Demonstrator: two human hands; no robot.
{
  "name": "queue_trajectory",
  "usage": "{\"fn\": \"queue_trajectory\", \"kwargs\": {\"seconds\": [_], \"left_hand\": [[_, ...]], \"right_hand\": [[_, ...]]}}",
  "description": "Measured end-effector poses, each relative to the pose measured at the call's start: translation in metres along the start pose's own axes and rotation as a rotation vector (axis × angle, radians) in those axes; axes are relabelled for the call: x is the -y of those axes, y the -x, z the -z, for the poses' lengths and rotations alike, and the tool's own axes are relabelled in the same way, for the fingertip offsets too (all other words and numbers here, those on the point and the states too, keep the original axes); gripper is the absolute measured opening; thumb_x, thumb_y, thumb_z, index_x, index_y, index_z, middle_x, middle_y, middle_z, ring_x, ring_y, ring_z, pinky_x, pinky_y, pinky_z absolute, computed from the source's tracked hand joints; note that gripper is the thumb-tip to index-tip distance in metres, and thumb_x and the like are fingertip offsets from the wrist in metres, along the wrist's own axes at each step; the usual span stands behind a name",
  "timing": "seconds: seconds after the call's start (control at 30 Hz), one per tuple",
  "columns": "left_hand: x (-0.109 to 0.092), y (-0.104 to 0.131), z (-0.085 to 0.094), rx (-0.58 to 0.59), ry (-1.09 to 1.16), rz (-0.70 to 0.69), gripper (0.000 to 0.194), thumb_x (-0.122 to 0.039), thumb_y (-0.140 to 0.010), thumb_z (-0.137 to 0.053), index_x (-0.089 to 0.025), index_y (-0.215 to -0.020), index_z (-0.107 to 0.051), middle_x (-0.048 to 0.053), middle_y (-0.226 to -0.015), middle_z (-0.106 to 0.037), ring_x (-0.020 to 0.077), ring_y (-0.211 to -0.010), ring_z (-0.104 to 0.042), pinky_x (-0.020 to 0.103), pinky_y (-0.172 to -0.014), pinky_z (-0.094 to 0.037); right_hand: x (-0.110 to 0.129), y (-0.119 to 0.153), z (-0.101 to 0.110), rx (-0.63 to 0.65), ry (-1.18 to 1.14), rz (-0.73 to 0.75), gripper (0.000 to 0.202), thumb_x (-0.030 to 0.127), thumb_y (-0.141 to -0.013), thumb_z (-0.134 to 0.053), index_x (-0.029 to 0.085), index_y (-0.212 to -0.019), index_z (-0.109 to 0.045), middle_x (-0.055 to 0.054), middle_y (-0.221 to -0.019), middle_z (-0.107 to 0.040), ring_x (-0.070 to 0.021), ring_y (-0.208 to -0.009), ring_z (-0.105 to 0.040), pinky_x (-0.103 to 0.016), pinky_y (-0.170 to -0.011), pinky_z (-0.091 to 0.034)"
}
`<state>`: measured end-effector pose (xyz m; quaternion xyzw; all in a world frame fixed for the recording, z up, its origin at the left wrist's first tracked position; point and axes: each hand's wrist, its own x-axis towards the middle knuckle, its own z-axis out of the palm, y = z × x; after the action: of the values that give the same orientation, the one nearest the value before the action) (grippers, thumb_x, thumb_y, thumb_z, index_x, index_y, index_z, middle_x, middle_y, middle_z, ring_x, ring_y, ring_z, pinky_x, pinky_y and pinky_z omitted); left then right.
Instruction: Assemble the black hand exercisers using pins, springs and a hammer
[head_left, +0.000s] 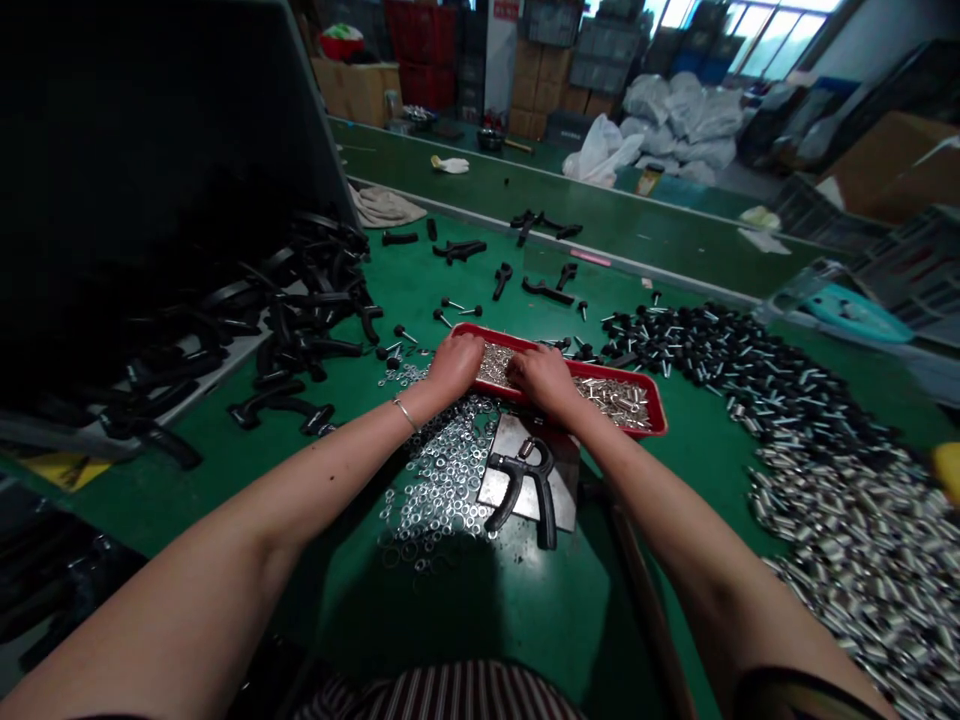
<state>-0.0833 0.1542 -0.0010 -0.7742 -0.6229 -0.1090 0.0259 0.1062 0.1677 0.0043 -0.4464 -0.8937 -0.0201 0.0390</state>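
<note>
A long red tray (657,410) holds small metal pins and fasteners. At its left end is my left hand (456,364), its fingers curled down over the rim among the small parts. My right hand (541,377) reaches into the middle of the tray, fingertips bent together in the parts. Whether either hand pinches a piece is too small to tell. Just below the tray, a black clamp-like handle assembly (546,490) lies on a metal plate (493,484). Many washers (442,470) are spread to the left of the plate.
Black handles (292,310) are heaped at the left beside a large dark bin (165,120). At the right lie piles of black-headed screws (697,345) and metal sleeves (847,520). A few black parts (547,291) lie beyond the tray. A wooden handle (646,600) is near my right forearm.
</note>
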Motion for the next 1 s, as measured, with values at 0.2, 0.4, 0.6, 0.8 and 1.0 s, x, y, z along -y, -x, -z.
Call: {"fn": "queue_trajectory", "kwargs": {"seconds": [0.2, 0.4, 0.6, 0.8, 1.0], "left_hand": [[0.003, 0.018, 0.013, -0.203, 0.505, 0.118, 0.009, -0.017, -0.087, -0.058, -0.016, -0.089, -0.067, 0.006, -0.094, -0.071, 0.0198, -0.090, -0.063, 0.031, -0.083, -0.047], [-0.050, 0.099, 0.013, 0.150, 0.845, -0.055, 0.008, -0.022, -0.087, -0.063, -0.018, -0.086, -0.069, 0.001, -0.086, -0.071, 0.0173, -0.083, -0.064, 0.029, -0.079, -0.046], [-0.085, 0.131, -0.004, 0.051, 0.558, -0.143, 0.010, -0.027, -0.089, -0.065, -0.019, -0.084, -0.068, 0.004, -0.091, -0.068, 0.0223, -0.093, -0.057, 0.037, -0.089, -0.041], [-0.088, 0.138, -0.007, -0.027, 0.372, -0.250, 0.017, -0.030, -0.096, -0.054, -0.018, -0.093, -0.065, 0.006, -0.096, -0.066, 0.0230, -0.096, -0.054, 0.039, -0.089, -0.038], [-0.085, 0.139, -0.004, -0.004, 0.307, -0.349, 0.024, -0.032, -0.100, -0.046, -0.018, -0.097, -0.065, 0.006, -0.096, -0.067, 0.0230, -0.095, -0.054, 0.040, -0.087, -0.037]], "right_hand": [[0.001, -0.001, -0.001, -0.013, -0.036, -0.035, 0.012, 0.025, -0.089, -0.061, 0.018, -0.093, -0.070, -0.011, -0.102, -0.072, -0.0282, -0.101, -0.055, -0.035, -0.081, -0.031], [0.003, 0.002, -0.008, -0.095, -0.087, -0.105, 0.018, 0.022, -0.093, -0.052, 0.015, -0.101, -0.066, -0.015, -0.100, -0.072, -0.0305, -0.100, -0.056, -0.038, -0.081, -0.031], [0.004, 0.006, -0.010, -0.158, -0.174, -0.127, 0.015, 0.020, -0.092, -0.053, 0.013, -0.096, -0.065, -0.018, -0.097, -0.072, -0.0315, -0.098, -0.057, -0.039, -0.083, -0.032], [0.001, 0.011, -0.001, -0.264, -0.338, -0.157, 0.013, 0.017, -0.094, -0.049, 0.015, -0.102, -0.059, -0.012, -0.099, -0.071, -0.0234, -0.092, -0.060, -0.032, -0.080, -0.039], [0.002, 0.077, 0.007, -0.410, -0.834, -0.218, 0.013, 0.031, -0.091, -0.054, 0.020, -0.094, -0.060, -0.003, -0.091, -0.069, -0.0177, -0.080, -0.061, -0.028, -0.073, -0.045]]}}
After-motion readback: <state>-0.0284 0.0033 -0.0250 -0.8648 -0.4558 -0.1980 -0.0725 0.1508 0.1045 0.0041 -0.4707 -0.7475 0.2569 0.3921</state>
